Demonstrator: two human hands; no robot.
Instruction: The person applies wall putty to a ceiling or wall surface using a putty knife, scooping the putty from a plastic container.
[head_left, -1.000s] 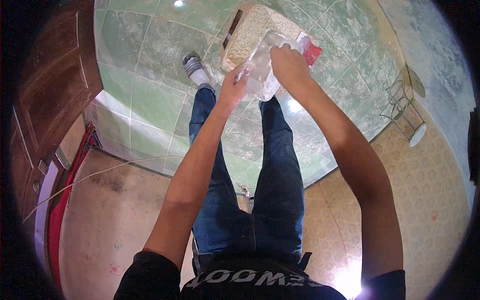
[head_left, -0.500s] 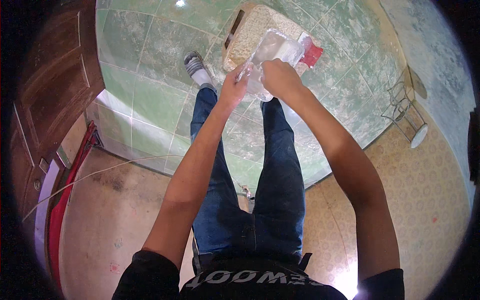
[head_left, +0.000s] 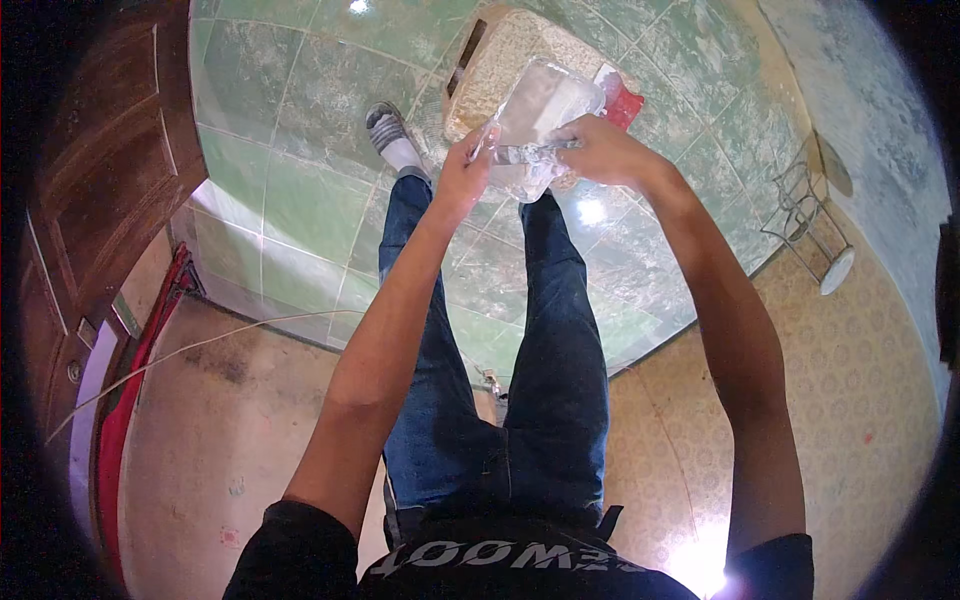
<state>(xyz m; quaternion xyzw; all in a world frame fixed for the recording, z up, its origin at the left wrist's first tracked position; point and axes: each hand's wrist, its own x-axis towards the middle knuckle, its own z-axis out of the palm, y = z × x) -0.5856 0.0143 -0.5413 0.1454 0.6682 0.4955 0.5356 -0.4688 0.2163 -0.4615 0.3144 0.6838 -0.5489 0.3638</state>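
Note:
A pale plastic tub (head_left: 550,90), smeared inside with white paste, is held out in front of me over the floor. My left hand (head_left: 472,165) grips its left edge, thumb over the rim. Closed round a scraper, my right hand (head_left: 605,150) is at the tub's right side; the fingers hide the handle. The scraper's flat grey blade (head_left: 518,154) lies across the near part of the tub, with white paste clumped around it.
Beyond the tub is a cream, paste-spattered stool (head_left: 500,65), a red and white packet (head_left: 624,108) beside it. Green tiles (head_left: 310,190) are dusted white. A wire rack (head_left: 805,220) is at the right, a brown door (head_left: 110,130) at the left, and a thin cable (head_left: 230,333) below it.
My right hand has shifted to the right and turned, bringing the scraper's blade into sight across the tub. My left hand and the tub have hardly moved.

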